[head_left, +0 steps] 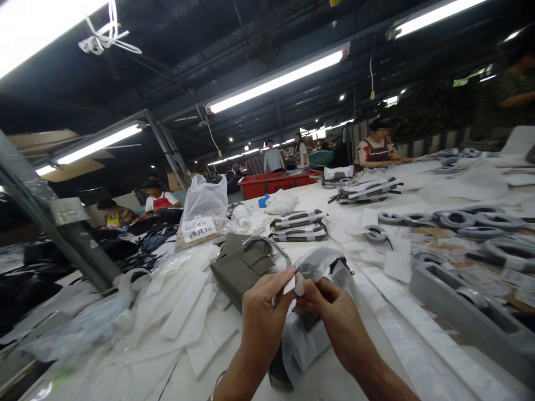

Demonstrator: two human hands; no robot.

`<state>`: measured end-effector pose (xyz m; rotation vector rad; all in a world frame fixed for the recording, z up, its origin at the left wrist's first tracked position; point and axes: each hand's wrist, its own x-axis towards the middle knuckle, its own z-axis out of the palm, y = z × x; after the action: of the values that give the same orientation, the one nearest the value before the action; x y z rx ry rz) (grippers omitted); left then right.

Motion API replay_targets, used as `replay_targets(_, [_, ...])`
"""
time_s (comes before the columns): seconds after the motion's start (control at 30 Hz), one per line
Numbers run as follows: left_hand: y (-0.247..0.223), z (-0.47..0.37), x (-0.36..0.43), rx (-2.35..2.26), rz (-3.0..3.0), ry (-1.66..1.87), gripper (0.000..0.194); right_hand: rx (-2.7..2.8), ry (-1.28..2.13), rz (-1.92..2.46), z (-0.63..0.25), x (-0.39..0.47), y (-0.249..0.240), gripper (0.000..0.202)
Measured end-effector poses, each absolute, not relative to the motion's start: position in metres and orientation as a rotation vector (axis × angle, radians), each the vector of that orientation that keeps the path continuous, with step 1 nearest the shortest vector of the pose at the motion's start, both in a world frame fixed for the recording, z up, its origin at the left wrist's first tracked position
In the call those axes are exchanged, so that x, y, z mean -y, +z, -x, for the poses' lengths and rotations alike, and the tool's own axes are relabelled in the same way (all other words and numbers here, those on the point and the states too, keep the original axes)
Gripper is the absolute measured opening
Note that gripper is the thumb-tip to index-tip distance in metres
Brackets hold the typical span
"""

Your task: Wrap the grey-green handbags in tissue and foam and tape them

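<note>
My left hand (266, 312) pinches a small white slip (290, 285) between thumb and fingers. Close beside it, my right hand (334, 309) is closed on the edge of translucent white wrapping paper (321, 259). The fingertips of both hands almost meet. That paper covers much of a dark item below my hands, whose kind I cannot make out. Behind my left hand lies an olive-grey handbag (242, 267), its handle (271, 243) arching toward my fingers. My hands hide part of the wrapped item.
Loose white paper sheets (179, 312) spread on the left. A grey tape dispenser (472, 306) stands right, near coiled wrapped straps (455, 219). Wrapped strap bundles (298, 225), a labelled plastic bag (204, 211) and a red bin (276, 184) lie beyond. Several people work farther back.
</note>
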<state>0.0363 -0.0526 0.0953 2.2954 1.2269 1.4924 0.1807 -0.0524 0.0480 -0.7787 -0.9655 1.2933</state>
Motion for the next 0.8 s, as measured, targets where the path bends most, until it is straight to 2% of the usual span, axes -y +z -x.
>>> replay_targets(0.23, [0.089,-0.042,0.059,-1.301,-2.385,1.566,0.036,0.954,1.243,0.812,-0.178,0.055,0.049,0.04])
replay_targets(0.53, [0.088,-0.048,0.059,-1.35,-2.739,1.673,0.03,0.913,1.208,0.821,-0.169,0.055,0.053,0.039])
replay_targets(0.8, [0.077,-0.071,0.065,-1.617,-2.518,1.719,0.036,0.834,1.062,0.788,-0.153,0.043,0.038,0.035])
